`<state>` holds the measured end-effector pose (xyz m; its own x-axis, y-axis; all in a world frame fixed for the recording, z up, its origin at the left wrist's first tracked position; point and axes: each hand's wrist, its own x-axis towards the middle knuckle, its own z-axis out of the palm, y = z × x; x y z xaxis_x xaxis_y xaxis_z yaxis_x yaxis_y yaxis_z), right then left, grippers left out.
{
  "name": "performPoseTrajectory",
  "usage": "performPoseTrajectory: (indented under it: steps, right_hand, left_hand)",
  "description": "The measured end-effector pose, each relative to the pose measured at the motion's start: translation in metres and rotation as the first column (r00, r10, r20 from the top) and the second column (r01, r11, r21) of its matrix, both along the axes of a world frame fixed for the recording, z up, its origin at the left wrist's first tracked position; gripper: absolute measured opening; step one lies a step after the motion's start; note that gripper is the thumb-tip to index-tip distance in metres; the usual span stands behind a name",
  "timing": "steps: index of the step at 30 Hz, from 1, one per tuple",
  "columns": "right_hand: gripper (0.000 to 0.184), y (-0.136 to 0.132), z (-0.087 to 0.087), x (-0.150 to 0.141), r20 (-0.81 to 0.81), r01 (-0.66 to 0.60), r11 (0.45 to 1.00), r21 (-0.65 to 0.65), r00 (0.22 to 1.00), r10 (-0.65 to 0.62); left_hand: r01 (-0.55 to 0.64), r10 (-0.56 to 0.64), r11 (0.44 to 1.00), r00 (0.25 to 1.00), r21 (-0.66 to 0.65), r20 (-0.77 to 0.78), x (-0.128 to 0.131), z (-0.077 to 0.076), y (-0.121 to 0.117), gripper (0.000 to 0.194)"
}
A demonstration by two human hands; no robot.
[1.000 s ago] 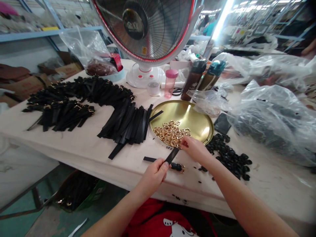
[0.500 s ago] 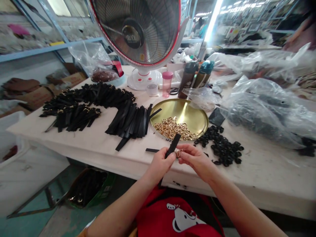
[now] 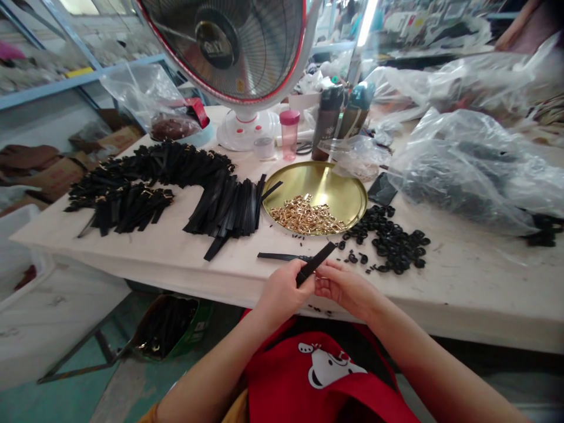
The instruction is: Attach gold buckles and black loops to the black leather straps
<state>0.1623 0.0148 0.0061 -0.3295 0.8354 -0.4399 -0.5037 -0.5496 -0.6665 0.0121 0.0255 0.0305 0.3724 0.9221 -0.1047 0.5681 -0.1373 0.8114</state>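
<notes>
Just beyond the table's front edge, my left hand is closed around a flat black strap, whose free end points up and to the right. My right hand meets it from the right, fingers curled and pressed together by the strap. What those fingers pinch is hidden. Another black strap lies on the table behind my hands. Farther back, small gold metal buckles form a heap in a round gold tray. Small black loops are piled right of the tray.
Many plain black straps lie left of the tray, with buckled straps beyond. A fan heater, a pink-lidded cup and dark bottles stand behind. A clear plastic bag fills the right side. Below is a bin.
The gold buckle seen between my right fingertips is now out of sight. The strap has tilted further right, and my right fingers have curled in closer to it. The camera view has shifted slightly.
</notes>
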Motion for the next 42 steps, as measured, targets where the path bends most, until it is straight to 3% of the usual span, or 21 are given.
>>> performPoseTrajectory:
  steps: [5,8,12,18,21,24,30,33,35,37,39,42]
  right_hand:
    - [0.009,-0.002,-0.009,0.002,-0.149,-0.063,0.978,-0.197,0.988,0.034]
    - [0.007,-0.003,-0.012,0.003,-0.178,-0.027,0.969,-0.247,0.984,-0.018]
    - [0.007,0.0,-0.016,0.005,-0.181,0.088,0.959,-0.268,0.974,-0.139]
    - [0.008,0.002,-0.018,-0.001,-0.126,0.222,0.951,-0.214,0.959,-0.252]
    - [0.01,0.0,-0.013,-0.008,-0.125,0.222,0.959,-0.176,0.961,-0.246]
    - [0.014,-0.005,-0.01,-0.01,-0.174,0.15,0.969,-0.195,0.967,-0.185]
    - [0.021,-0.016,-0.017,-0.009,-0.186,0.036,0.983,-0.183,0.98,-0.07]
    - [0.021,-0.019,-0.018,-0.013,-0.018,0.071,0.995,-0.064,0.997,-0.072]
    - [0.021,-0.021,-0.017,-0.014,0.213,0.135,0.982,0.129,0.964,-0.16]
    - [0.017,-0.023,-0.014,-0.014,0.436,0.113,0.911,0.398,0.85,-0.296]
    - [0.011,-0.026,-0.012,-0.012,0.567,-0.043,0.8,0.598,0.728,-0.386]
    - [0.008,-0.027,-0.012,-0.007,0.658,-0.272,0.691,0.67,0.649,-0.382]
  left_hand:
    - [0.105,-0.097,0.994,0.98,0.037,-0.175,-0.004,0.001,0.006,0.021]
    - [0.117,-0.116,0.993,0.988,0.005,-0.103,-0.008,0.002,0.01,0.023]
    - [0.021,-0.018,0.993,1.0,-0.117,0.024,-0.021,-0.003,0.008,0.03]
    - [-0.027,0.11,0.925,0.973,-0.38,0.2,-0.025,-0.015,0.002,0.027]
    - [-0.048,0.137,0.949,0.953,-0.313,0.269,-0.012,-0.014,0.006,0.025]
    - [-0.025,0.09,0.976,0.95,-0.218,0.297,-0.004,-0.012,0.01,0.025]
    - [0.028,0.042,0.963,0.967,-0.268,0.252,-0.007,-0.013,0.008,0.026]
    - [0.005,0.08,0.953,0.96,-0.303,0.267,-0.008,-0.014,0.006,0.028]
    - [-0.006,0.112,0.942,0.948,-0.335,0.298,-0.007,-0.015,0.006,0.031]
    - [0.026,0.137,0.902,0.93,-0.431,0.341,-0.006,-0.015,0.005,0.035]
    - [0.093,0.139,0.844,0.913,-0.529,0.383,-0.005,-0.015,0.005,0.038]
    - [0.13,0.138,0.818,0.902,-0.561,0.41,-0.004,-0.015,0.003,0.037]
